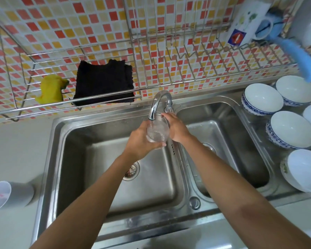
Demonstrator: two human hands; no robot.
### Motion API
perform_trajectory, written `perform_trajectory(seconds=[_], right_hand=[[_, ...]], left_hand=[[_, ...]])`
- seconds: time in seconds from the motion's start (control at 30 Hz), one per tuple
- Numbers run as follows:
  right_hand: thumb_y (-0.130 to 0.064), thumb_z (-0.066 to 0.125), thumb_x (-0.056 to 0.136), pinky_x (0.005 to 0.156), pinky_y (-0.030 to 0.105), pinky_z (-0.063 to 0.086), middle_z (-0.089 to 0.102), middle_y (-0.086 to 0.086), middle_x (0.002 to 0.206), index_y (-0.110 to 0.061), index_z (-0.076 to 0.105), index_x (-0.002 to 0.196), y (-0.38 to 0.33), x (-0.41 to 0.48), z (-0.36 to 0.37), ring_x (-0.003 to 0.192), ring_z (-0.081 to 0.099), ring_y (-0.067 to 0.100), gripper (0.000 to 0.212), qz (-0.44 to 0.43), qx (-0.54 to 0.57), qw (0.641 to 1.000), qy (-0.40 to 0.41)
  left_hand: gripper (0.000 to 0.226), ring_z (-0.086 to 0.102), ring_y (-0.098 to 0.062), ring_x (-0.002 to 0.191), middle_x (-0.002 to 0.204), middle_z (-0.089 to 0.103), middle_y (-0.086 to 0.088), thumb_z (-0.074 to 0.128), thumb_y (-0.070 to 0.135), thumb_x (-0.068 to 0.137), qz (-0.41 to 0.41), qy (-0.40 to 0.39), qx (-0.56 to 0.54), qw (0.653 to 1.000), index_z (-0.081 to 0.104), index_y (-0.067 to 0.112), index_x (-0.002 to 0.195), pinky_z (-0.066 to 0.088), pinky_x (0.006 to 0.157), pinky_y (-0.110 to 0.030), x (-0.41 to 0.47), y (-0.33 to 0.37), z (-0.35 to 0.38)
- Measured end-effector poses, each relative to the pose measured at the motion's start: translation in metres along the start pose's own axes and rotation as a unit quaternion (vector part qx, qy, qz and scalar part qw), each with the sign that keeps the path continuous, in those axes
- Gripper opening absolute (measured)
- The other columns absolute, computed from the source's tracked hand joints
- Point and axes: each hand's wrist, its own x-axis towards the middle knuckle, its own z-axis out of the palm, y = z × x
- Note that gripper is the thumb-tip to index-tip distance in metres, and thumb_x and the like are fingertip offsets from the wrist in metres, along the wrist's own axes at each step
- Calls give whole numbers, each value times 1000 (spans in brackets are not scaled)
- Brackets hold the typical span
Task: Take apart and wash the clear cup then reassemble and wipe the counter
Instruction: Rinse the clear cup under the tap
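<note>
Head: left hand point(142, 139), right hand point(176, 128) hold clear cup point(157, 131); water point(155, 136) inside.

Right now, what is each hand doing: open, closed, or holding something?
Left hand: grips the clear cup from below, under the faucet.
Right hand: holds the same cup's right side, fingers curled near its rim.

Sink point(90, 159): brushed stainless steel, satin sheen.
Faucet point(155, 103): polished chrome, mirror-bright.
Clear cup point(157, 131): transparent, smooth (glass or plastic, cannot tell).
Wall tiles point(61, 24): glazed, glossy.
Rack point(205, 78): shiny metal wire.
Black cloth point(104, 81): coarse matt knit.
Bowls point(262, 97): glossy white ceramic.
Blue handle point(298, 53): matt plastic.
Counter point(16, 150): pale, smooth, matt.
</note>
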Motion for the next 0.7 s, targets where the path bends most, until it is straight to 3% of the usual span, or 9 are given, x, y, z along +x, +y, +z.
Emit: perform_trajectory(seconds=[0.1,0.27,0.4,0.57,0.7], right_hand=[[-2,50,91,110,45,35,36,5,148,-24,44,139,3,2,3,134,38,27,53,-22,14,1000,8],[11,50,78,105,32,39,30,0,153,-26,40,140,-1,-3,-3,134,39,21,73,-2,15,1000,15],[11,49,79,100,31,43,30,-1,152,-27,41,138,-1,-4,-3,131,43,22,71,-5,26,1000,15],[7,56,83,103,30,38,26,3,154,-25,37,142,-1,-3,-3,132,41,23,70,-2,12,1000,-5],[4,58,84,102,32,40,34,3,149,-23,43,137,-1,-4,-1,125,47,24,62,-5,37,999,-2]], left_hand=[[78,62,-12,97,107,64,10,91,36,58,21,-25,-4,999,52,22,124,46,79,-15,-9,-2,8],[76,62,-13,96,101,63,9,90,38,58,-15,37,-22,999,52,22,122,49,84,-26,-10,-16,4],[79,63,-13,97,108,66,8,91,39,57,-12,36,-9,999,51,23,123,48,85,-24,-6,-16,3],[76,63,-13,92,102,66,8,90,36,59,6,28,-23,999,52,19,122,49,81,-22,-4,-8,11],[76,62,-12,96,104,65,9,90,38,59,16,12,-22,1000,52,21,123,50,82,-21,-9,-10,16]])
